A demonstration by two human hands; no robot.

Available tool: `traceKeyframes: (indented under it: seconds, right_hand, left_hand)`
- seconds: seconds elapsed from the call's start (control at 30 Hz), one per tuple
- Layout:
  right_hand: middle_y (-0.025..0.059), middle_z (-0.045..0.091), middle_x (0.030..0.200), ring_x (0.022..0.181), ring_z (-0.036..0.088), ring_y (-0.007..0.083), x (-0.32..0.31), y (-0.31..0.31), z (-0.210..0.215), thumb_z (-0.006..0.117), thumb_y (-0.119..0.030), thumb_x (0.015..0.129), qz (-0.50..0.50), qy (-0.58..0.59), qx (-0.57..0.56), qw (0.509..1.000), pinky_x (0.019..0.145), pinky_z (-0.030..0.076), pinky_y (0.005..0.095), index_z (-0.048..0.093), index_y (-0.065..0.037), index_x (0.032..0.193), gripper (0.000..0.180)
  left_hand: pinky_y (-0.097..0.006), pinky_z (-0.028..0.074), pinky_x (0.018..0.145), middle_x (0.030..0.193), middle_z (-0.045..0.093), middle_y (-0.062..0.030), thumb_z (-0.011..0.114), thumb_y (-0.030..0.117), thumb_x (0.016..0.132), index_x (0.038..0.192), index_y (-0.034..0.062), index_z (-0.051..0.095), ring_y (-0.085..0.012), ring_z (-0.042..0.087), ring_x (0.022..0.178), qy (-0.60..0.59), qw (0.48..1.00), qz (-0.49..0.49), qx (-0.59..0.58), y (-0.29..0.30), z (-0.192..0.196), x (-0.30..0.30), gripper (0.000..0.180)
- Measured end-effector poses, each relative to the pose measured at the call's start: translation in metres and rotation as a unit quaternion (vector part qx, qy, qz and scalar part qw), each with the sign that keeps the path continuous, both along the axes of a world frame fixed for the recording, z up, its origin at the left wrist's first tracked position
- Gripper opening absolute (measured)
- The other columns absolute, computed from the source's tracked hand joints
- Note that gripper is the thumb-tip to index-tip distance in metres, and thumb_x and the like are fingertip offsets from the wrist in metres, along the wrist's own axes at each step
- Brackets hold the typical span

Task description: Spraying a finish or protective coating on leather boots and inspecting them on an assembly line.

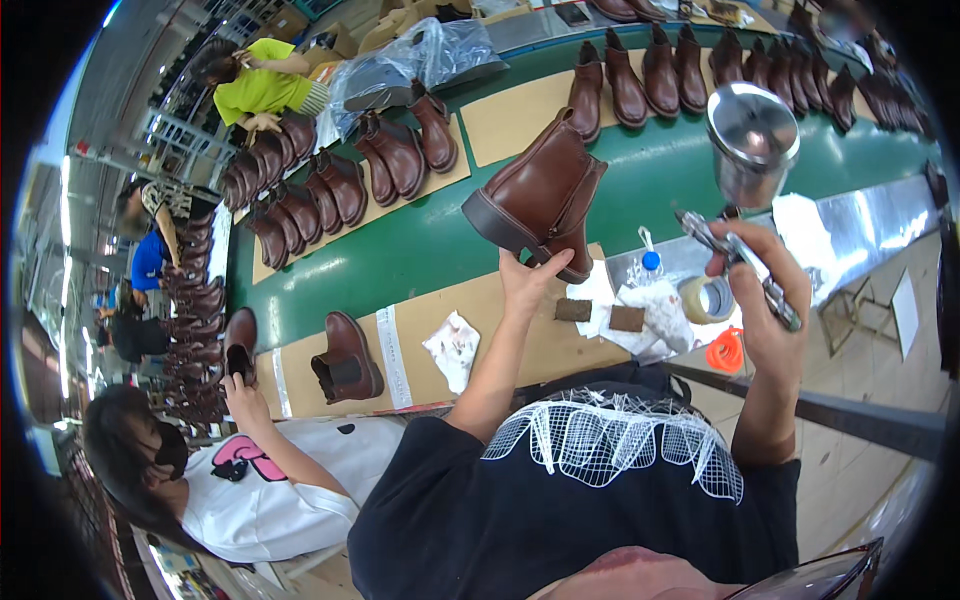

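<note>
My left hand is closed on a dark brown leather boot, raised over the bench with its dark sole toward the left. Whether the lower brown part near my fingers belongs to a second boot, I cannot tell. In my right hand is a metal spray gun, its nozzle pointing left toward the boot from a short distance. A shiny cup tops the spray gun. Below the boot lie two brown pads and a crumpled white cloth.
Brown boots stand in rows on cardboard across the green bench. By my right hand are a tape roll, an orange plastic piece and a blue-capped bottle. At left, a co-worker's hand holds another boot.
</note>
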State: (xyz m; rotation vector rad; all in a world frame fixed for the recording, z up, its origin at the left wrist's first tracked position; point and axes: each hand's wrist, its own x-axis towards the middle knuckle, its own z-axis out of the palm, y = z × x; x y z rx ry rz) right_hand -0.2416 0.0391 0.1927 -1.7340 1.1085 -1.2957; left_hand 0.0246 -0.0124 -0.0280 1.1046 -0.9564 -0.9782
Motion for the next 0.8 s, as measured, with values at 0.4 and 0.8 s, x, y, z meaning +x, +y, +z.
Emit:
traceKeyframes:
  seconds: [0.4,0.8]
  right_hand:
    - [0.0038,0.069,0.095,0.078,0.055,0.0048,0.015,0.01,-0.001,0.068,-0.007,0.092,0.009,-0.013,-0.013,1.0,0.068,0.044,0.0197,0.066,0.004,0.11,0.021]
    - [0.006,0.071,0.089,0.075,0.064,0.0159,0.026,0.025,-0.02,0.076,-0.02,0.085,0.021,0.065,-0.027,0.997,0.073,0.04,0.0278,0.07,-0.005,0.105,0.025]
  left_hand:
    - [-0.034,0.054,0.089,0.12,0.061,-0.013,0.089,0.002,0.067,0.128,-0.0045,0.05,-0.021,0.062,0.106,-0.005,0.999,-0.039,-0.015,0.031,0.008,0.001,0.073]
    - [-0.033,0.052,0.092,0.12,0.061,-0.0134,0.089,0.001,0.067,0.128,-0.0037,0.05,-0.0215,0.06,0.108,0.029,0.999,-0.034,0.001,0.022,0.008,-0.006,0.073]
